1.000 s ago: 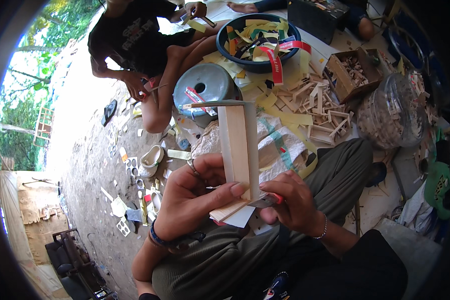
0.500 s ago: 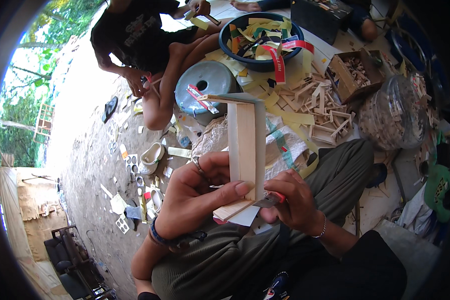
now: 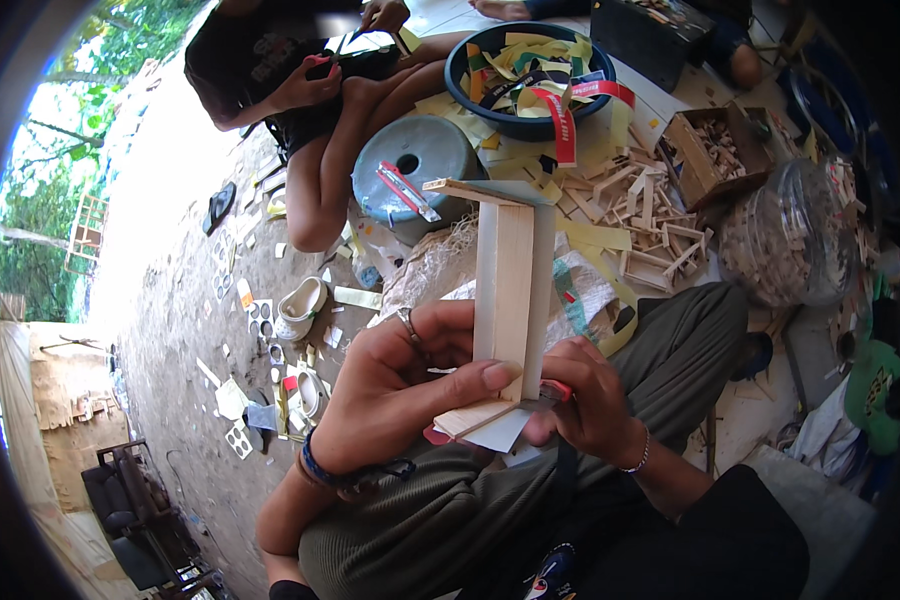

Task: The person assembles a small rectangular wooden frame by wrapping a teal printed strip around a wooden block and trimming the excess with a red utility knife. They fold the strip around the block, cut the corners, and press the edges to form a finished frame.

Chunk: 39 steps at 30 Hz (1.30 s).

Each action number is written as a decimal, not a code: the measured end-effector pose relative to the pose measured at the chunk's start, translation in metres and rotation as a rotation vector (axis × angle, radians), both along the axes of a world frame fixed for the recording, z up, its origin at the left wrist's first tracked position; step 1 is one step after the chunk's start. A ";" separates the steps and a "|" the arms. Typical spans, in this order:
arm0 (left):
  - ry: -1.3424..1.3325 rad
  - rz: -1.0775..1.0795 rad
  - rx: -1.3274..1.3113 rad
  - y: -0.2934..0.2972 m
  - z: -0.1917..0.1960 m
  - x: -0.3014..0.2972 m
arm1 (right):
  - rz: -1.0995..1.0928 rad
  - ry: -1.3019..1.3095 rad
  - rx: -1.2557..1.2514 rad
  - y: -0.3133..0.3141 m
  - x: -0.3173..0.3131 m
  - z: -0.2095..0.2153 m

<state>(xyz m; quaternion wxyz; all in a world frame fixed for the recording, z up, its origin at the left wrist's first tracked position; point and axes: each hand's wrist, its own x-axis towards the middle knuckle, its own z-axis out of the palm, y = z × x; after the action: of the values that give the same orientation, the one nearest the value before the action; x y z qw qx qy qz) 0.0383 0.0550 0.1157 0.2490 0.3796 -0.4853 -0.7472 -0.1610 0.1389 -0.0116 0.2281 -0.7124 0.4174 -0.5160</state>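
Two hands hold one wooden frame (image 3: 511, 290) between them, on the near side of the grey stool (image 3: 438, 160), its top end overlapping the stool's right edge in this view. The left hand (image 3: 390, 385) pinches it low down, thumb laid flat across the long strip and fingers curled round behind. The right hand (image 3: 595, 405), curled tight about a red-handled tool (image 3: 558, 389), is close against the frame's lower right corner; the tool's working end is mostly hidden, so I cannot tell whether it touches the wood. The frame is pale, straight-grained wood, shaped like a squared bracket: one long strip stands nearly upright, with a short strip turned leftward at each end. A whitish sheet (image 3: 542, 270) backs it, showing along both sides of the long strip and poking out past the bottom piece. On top of the stool lies a red cutter (image 3: 407, 190); beyond the stool and to its right is a dark blue basin (image 3: 523, 128) of paper strips. Right of the stool, small wooden pieces (image 3: 642, 215) lie heaped, and a co-worker (image 3: 290, 85) sits beyond it, to its left.
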 end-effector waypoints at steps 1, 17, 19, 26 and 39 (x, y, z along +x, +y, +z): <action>-0.007 -0.004 0.000 0.000 0.000 0.000 | -0.002 -0.001 -0.003 0.000 0.000 0.000; 0.118 0.040 0.125 -0.007 -0.006 -0.001 | -0.038 -0.114 0.094 -0.005 -0.007 -0.013; 0.186 0.105 0.085 -0.007 -0.009 -0.003 | -0.049 -0.277 0.206 -0.003 -0.006 -0.015; 0.085 0.282 -0.047 -0.011 -0.030 -0.011 | -0.139 -0.547 0.282 -0.011 0.013 0.009; -0.047 0.301 -0.360 -0.010 -0.046 -0.012 | -0.431 -0.612 0.399 -0.043 0.030 0.031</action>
<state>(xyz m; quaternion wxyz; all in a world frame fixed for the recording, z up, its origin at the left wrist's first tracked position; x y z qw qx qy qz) 0.0259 0.0451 0.0693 0.4100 0.4146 -0.5541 -0.5941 -0.1312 0.0962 0.0193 0.3618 -0.3644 0.5616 -0.6488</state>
